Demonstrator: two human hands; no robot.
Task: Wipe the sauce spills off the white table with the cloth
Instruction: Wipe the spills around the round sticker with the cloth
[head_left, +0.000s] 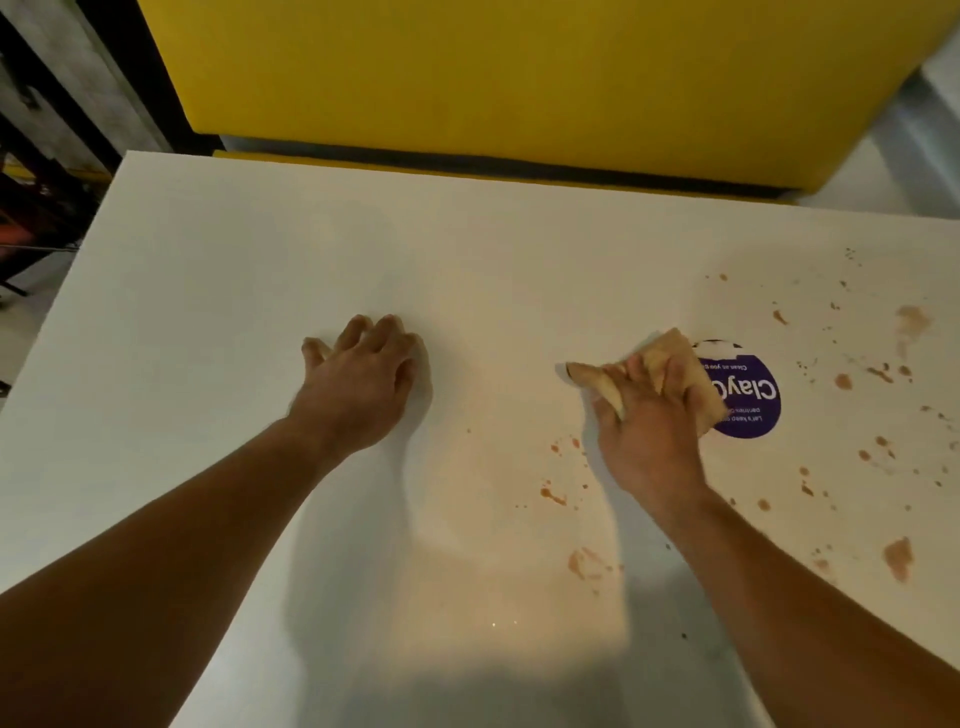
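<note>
— What is seen, from the largest thing down?

— Most of the view is taken up by the white table (260, 270), with a yellow panel (519, 78) set behind its far edge. Brown sauce spills (896, 558) are scattered over the table's right side, and fainter smears (584, 564) are found nearer the middle.

— And the hands?

— The left hand (363, 384) is laid palm-down on bare table, well apart from the spills, its fingers slightly bent and close together. The right hand (649, 431) is pressed down on the cloth (670, 364).

— Where is the cloth placed against the fingers?

— It is bunched under the curled fingers (636, 366) and gripped by them; one corner is pushed out past the thumb side, another past the far knuckles. A round purple sticker (748, 400) is partly covered by the cloth's right edge.
</note>
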